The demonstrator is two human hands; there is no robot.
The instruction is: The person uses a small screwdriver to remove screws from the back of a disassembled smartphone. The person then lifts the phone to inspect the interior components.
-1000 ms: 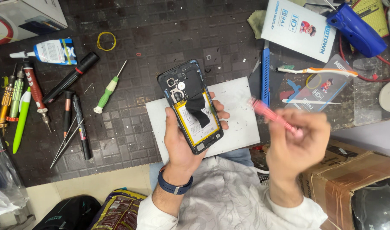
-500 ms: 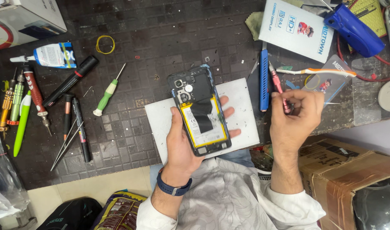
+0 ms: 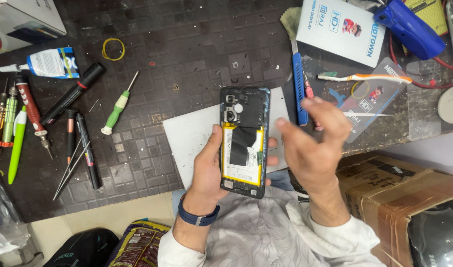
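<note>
Gripping the opened smartphone (image 3: 243, 141) upright in front of the chest, the left hand (image 3: 209, 168) stayed clamped around its lower edge, thumb along the left side and fingertips showing past the right. The back cover was off, so the yellow-edged battery (image 3: 241, 155) with a strip of black tape across it lay exposed, with the camera module above it. The phone hovered over a white sheet (image 3: 191, 136) on the dark gridded table (image 3: 177, 64), not resting on it.

What had changed lay with the right hand (image 3: 313, 143). A second before, it held a slim pink tool up near the phone; half a second before, it had carried that tool down toward the table's right side. Now the hand was empty, fingers spread apart and loosely curled, just beside the phone's right edge. The pink tool (image 3: 309, 94) appeared to lie on the table next to the blue pry tool (image 3: 299, 89), partly hidden behind the fingers. Judging from that, the tool work had paused and the free hand was coming back to the phone.

A toothbrush (image 3: 365, 77) lay farther right; a green-handled screwdriver (image 3: 118, 104) and tweezers (image 3: 70, 165) lay well apart to the left.
</note>
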